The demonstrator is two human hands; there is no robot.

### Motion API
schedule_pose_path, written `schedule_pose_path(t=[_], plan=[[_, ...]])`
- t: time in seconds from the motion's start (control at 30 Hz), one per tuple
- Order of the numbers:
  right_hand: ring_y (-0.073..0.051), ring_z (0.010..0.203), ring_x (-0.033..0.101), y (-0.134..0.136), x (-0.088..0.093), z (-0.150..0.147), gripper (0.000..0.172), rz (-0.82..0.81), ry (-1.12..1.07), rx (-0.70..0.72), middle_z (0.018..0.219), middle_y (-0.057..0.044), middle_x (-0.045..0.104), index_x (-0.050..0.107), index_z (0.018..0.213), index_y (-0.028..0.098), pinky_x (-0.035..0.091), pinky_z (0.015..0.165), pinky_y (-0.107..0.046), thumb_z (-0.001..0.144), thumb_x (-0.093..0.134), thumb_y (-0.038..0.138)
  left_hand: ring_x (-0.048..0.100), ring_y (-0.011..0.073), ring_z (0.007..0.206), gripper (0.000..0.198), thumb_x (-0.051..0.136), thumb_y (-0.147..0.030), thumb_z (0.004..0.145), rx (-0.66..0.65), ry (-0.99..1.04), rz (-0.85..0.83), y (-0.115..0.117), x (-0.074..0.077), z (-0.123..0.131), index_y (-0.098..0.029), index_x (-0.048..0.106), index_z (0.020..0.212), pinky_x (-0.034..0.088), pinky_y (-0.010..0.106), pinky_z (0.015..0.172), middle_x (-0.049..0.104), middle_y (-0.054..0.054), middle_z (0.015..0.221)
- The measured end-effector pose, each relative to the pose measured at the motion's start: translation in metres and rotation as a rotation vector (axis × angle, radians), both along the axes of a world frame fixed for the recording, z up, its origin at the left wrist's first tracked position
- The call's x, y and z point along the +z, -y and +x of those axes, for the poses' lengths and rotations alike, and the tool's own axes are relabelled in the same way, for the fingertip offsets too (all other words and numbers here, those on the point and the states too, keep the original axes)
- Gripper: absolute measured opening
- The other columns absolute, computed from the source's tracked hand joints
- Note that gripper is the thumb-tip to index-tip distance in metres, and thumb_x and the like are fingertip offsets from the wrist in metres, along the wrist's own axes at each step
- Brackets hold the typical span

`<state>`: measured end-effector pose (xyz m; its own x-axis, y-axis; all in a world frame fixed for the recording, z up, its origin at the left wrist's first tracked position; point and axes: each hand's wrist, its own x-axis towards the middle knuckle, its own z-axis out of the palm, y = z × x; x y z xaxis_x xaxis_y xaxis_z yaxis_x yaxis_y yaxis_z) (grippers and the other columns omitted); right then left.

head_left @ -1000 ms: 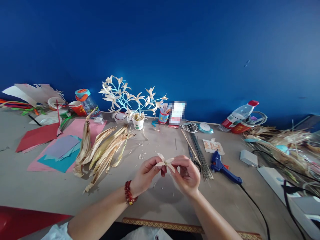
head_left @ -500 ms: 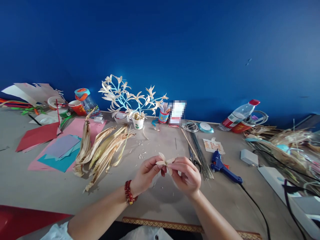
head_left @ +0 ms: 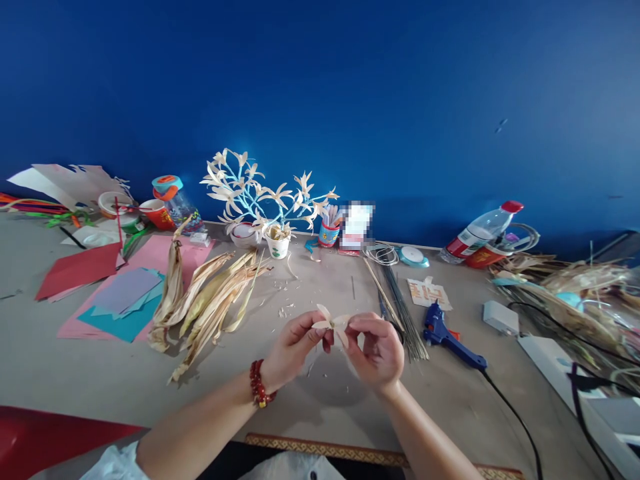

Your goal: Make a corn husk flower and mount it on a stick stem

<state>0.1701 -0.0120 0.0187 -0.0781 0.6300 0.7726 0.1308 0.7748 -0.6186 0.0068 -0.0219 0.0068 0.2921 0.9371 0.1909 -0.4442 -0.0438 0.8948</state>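
Between my hands, above the front middle of the table, is a pale corn-husk flower (head_left: 329, 324) with several pointed petals. My left hand (head_left: 299, 340), with a red bead bracelet (head_left: 259, 383) at the wrist, pinches the flower from the left. The fingers of my right hand (head_left: 376, 348) are curled, thumb and forefinger closed on a petal at the flower's right side. Beyond them stands a white cup (head_left: 278, 245) holding light-blue branches that bear similar husk flowers (head_left: 275, 195).
Dried corn husks (head_left: 215, 300) and coloured paper (head_left: 117, 313) lie to the left. On the right are thin wires (head_left: 407, 320), scissors (head_left: 397, 331) partly behind my right hand, a blue glue gun (head_left: 450, 340) with its cord, a power strip (head_left: 545, 367) and a plastic bottle (head_left: 475, 233).
My right fingers have shifted slightly on the petal and their curl has loosened a little. My left hand keeps its hold on the flower. The view has moved very slightly.
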Motion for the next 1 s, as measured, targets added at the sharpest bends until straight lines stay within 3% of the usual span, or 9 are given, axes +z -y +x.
schedule_pose_path(t=[0.13, 0.43, 0.83, 1.0], plan=[[-0.014, 0.057, 0.060, 0.000, -0.002, -0.002, 0.012, -0.052, 0.004, 0.000, 0.070, -0.001, 0.064, 0.059, 0.089, 0.022, 0.051, 0.053, -0.026, 0.086, 0.066, 0.013, 0.056, 0.0123, 0.068, 0.026, 0.060, -0.035, 0.093, -0.004, -0.007, 0.007, 0.000, 0.002, 0.000, -0.015, 0.063, 0.076, 0.046, 0.025, 0.070, 0.059, 0.001, 0.074], [-0.014, 0.053, 0.060, 0.000, 0.009, -0.004, 0.009, -0.102, 0.046, 0.049, 0.063, 0.000, 0.068, 0.059, 0.085, 0.022, 0.047, 0.050, -0.025, 0.088, 0.065, 0.016, 0.056, 0.0131, 0.068, 0.026, 0.061, -0.036, 0.093, -0.020, -0.015, 0.011, 0.001, 0.004, 0.000, -0.015, 0.066, 0.078, 0.046, 0.026, 0.069, 0.060, 0.003, 0.075], [-0.012, 0.056, 0.053, -0.003, 0.004, 0.001, 0.019, -0.089, 0.060, 0.082, 0.070, 0.001, 0.062, 0.059, 0.089, 0.023, 0.044, 0.052, -0.024, 0.084, 0.065, 0.005, 0.055, 0.0127, 0.069, 0.027, 0.060, -0.037, 0.093, -0.015, -0.006, -0.004, 0.000, 0.001, 0.000, -0.016, 0.062, 0.076, 0.044, 0.026, 0.071, 0.059, 0.001, 0.073], [-0.015, 0.064, 0.057, -0.004, 0.008, 0.009, 0.018, -0.058, 0.096, 0.088, 0.074, -0.002, 0.061, 0.061, 0.095, 0.022, 0.048, 0.058, -0.027, 0.085, 0.060, 0.007, 0.055, 0.0127, 0.069, 0.029, 0.059, -0.038, 0.094, 0.032, -0.051, 0.033, -0.001, -0.001, -0.002, -0.016, 0.062, 0.077, 0.044, 0.027, 0.070, 0.060, 0.002, 0.074]])
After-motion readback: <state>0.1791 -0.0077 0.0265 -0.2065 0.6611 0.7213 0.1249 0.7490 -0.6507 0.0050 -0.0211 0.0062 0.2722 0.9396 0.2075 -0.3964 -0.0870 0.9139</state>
